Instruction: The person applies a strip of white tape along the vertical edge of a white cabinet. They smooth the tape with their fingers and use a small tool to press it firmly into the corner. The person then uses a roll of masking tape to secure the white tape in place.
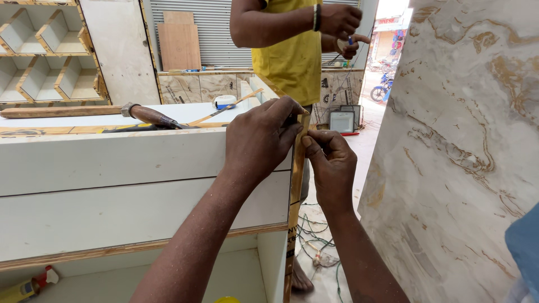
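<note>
My left hand (259,137) rests on the upper right corner of a white plywood cabinet (112,185), its fingertips pinched at the top of a thin wooden edge strip (295,191) that runs down the cabinet's side. My right hand (331,163) pinches the same strip just below, thumb and fingers closed on it. Whether a small nail or tool sits between the fingers is hidden.
A hammer (147,115) with a wooden handle and a thin strip (224,106) lie on the cabinet top. A co-worker in a yellow shirt (292,50) stands close behind. A large marble-pattern panel (460,157) leans at right. Cables (314,235) lie on the floor; shelving (45,50) stands at back left.
</note>
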